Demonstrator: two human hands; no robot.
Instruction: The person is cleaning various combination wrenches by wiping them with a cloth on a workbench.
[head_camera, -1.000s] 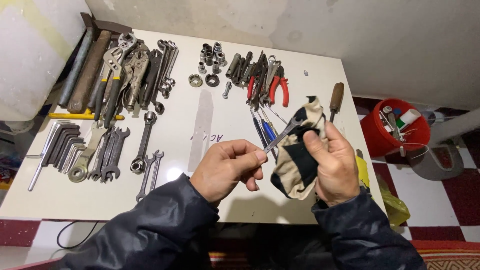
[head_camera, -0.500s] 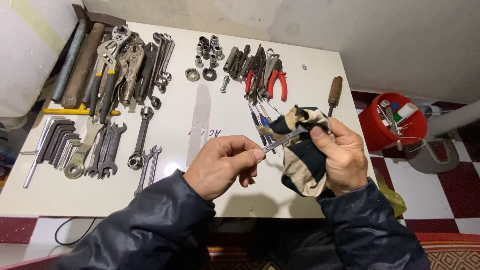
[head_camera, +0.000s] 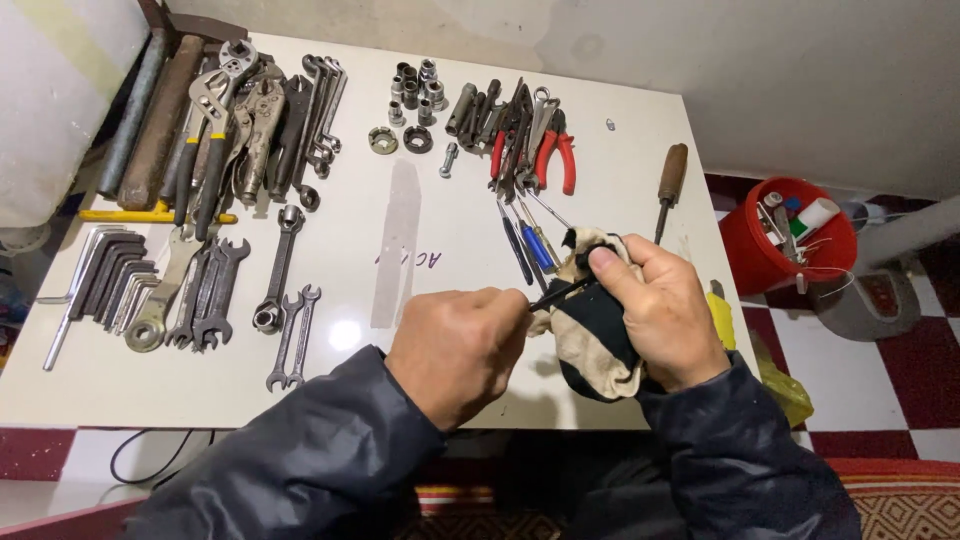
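Observation:
My left hand (head_camera: 462, 350) is closed around the handle end of a thin dark tool (head_camera: 558, 293), a small screwdriver by its look. Its shaft runs to the right into a beige and black cloth (head_camera: 590, 335). My right hand (head_camera: 665, 310) grips that cloth and pinches it around the shaft with the thumb on top. Both hands hover over the near edge of the white table (head_camera: 400, 390). The tool's handle is hidden inside my left fist.
Several blue-handled screwdrivers (head_camera: 530, 245) lie just beyond the hands. Wrenches (head_camera: 205, 290), hex keys (head_camera: 105, 280), pliers (head_camera: 225, 130), sockets (head_camera: 415, 85) and red-handled pliers (head_camera: 555, 155) cover the table. A wooden-handled tool (head_camera: 670, 180) lies at right. A red bucket (head_camera: 785, 245) stands on the floor.
Both hands have dropped toward the table's near edge. The right hand has closed the cloth further along the tool's shaft, so less bare metal shows between the hands.

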